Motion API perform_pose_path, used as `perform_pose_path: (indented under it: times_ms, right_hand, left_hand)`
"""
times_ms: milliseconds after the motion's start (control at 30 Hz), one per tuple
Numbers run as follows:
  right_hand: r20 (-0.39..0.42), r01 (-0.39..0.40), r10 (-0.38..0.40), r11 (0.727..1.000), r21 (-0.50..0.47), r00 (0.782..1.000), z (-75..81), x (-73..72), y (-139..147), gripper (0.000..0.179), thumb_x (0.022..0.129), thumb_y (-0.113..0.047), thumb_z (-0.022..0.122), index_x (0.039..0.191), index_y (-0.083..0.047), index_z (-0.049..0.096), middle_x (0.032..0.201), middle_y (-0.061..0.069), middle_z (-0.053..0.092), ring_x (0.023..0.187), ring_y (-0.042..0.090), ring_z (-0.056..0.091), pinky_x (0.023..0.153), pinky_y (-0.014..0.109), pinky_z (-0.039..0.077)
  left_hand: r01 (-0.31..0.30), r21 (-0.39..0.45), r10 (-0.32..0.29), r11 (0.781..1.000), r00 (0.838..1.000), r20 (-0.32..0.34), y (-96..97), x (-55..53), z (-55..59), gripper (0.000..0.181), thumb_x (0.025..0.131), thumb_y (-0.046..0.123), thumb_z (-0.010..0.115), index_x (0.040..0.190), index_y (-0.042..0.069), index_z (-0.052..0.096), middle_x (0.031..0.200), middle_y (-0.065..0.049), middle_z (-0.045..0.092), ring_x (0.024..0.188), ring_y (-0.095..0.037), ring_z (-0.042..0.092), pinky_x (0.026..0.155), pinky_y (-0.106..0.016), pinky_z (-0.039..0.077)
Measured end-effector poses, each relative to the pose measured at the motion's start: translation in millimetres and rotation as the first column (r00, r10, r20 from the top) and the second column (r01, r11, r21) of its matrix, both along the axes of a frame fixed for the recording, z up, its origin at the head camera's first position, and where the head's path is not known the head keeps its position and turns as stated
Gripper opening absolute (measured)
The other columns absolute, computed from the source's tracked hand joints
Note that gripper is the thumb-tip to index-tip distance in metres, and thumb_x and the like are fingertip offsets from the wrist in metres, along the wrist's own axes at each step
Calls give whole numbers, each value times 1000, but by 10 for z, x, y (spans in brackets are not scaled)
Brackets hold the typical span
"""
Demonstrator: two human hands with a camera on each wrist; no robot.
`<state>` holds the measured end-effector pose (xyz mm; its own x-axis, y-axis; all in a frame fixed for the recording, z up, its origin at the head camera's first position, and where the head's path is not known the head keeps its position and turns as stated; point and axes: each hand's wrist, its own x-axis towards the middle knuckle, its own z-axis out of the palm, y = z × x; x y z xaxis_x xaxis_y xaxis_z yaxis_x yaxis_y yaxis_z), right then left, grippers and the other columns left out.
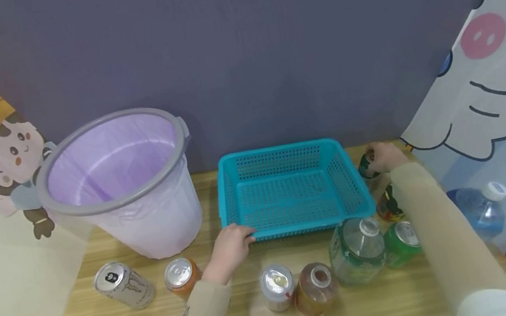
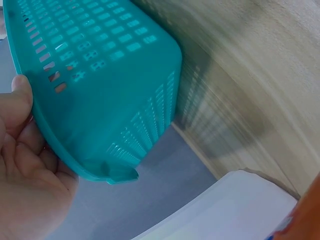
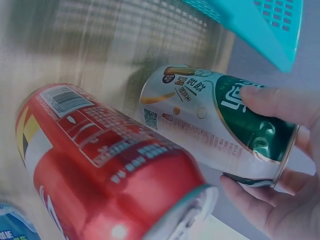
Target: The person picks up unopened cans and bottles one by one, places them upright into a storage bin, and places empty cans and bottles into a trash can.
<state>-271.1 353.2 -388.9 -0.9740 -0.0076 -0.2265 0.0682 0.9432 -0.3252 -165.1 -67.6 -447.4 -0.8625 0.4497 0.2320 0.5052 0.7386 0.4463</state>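
Observation:
My left hand [image 1: 229, 248] pinches the near-left rim of a turquoise plastic basket [image 1: 296, 228]. In the left wrist view the thumb [image 2: 21, 95] lies against the rim with the other fingers curled below it. Over at the basket's right side, my right hand [image 1: 386, 157] grips a green-and-white drink can [image 3: 200, 125] near its top. That can stands on the table, its lower end close to the wood. A red drink can [image 3: 105, 165] stands right beside it, partly hidden by the right arm in the head view.
A lined lilac bin [image 1: 161, 213] stands at left. Along the front are a grey can [image 1: 125, 286], an orange can [image 1: 184, 277], a silver can [image 1: 277, 288], a brown bottle [image 1: 316, 292], a large clear bottle [image 1: 357, 252] and a green can [image 1: 402, 244]. A blue bottle [image 1: 480, 208] is far right.

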Motion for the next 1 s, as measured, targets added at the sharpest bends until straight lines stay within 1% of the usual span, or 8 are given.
perform_pose_path:
  times_ms: [100, 267, 333, 400, 500, 567, 867, 1000]
  right_hand:
    - [5, -6, 6, 1000, 1, 1000, 20, 24, -12, 64, 75, -11, 70, 129, 10, 43, 122, 31, 51, 110, 45, 51, 89, 56, 45]
    - [-54, -22, 22, 1000, 8, 998, 137, 35, -57, 64, 74, -10, 72, 129, 10, 45, 120, 32, 54, 106, 45, 54, 86, 55, 47]
    - [-67, -23, 23, 1000, 10, 998, 183, 32, -68, 65, 75, -11, 72, 130, 10, 45, 121, 33, 53, 106, 46, 53, 86, 56, 47]
    - [-71, -27, 28, 1000, 12, 997, 215, 29, -72, 65, 75, -12, 72, 130, 9, 44, 122, 33, 52, 106, 46, 53, 84, 56, 47]
    - [-69, -33, 34, 999, 11, 997, 244, 27, -70, 66, 75, -13, 71, 131, 8, 44, 122, 33, 52, 106, 46, 53, 83, 56, 47]
    - [-72, -37, 37, 999, 13, 997, 267, 19, -65, 66, 75, -13, 72, 131, 7, 44, 122, 32, 52, 105, 46, 53, 83, 55, 47]
    - [-61, -68, 69, 998, 16, 996, 390, 42, -85, 64, 76, -12, 73, 129, 9, 45, 120, 33, 52, 107, 45, 52, 87, 56, 46]
    - [-55, -76, 78, 997, 25, 995, 431, 49, -76, 64, 76, -13, 73, 129, 10, 44, 121, 33, 51, 107, 46, 52, 87, 56, 46]
  left_hand:
    - [2, -8, -1, 1000, 1000, 12, -4, 15, -16, 15, 82, 8, 70, 96, 3, 73, 94, -9, 73, 88, -25, 67, 86, -41, 51]
    - [-13, 16, 12, 1000, 1000, 23, -1, 1, -4, 14, 83, 7, 69, 96, 3, 73, 95, -10, 73, 90, -27, 66, 91, -44, 49]
    - [-17, 12, 16, 1000, 1000, 20, -1, -7, 4, 15, 83, 7, 69, 97, 3, 73, 96, -10, 73, 91, -27, 66, 94, -45, 48]
    - [-14, 6, 14, 1000, 1000, 15, -3, -8, 9, 15, 82, 7, 70, 96, 3, 73, 96, -10, 73, 90, -27, 66, 93, -45, 48]
    - [-10, -5, 10, 1000, 1000, 6, -2, -2, 10, 15, 82, 8, 70, 96, 4, 73, 96, -9, 73, 90, -26, 67, 94, -44, 48]
    - [-9, 3, 9, 1000, 1000, 9, 1, -1, 13, 15, 82, 8, 70, 96, 3, 73, 95, -10, 73, 91, -27, 67, 93, -44, 48]
    - [-14, 17, 13, 1000, 1000, 17, 19, -1, 12, 15, 82, 7, 70, 96, 3, 73, 95, -10, 73, 91, -27, 67, 90, -43, 49]
    - [-11, 9, 11, 1000, 1000, 5, 15, 2, 7, 14, 82, 7, 70, 96, 3, 73, 95, -9, 73, 90, -26, 67, 88, -42, 50]
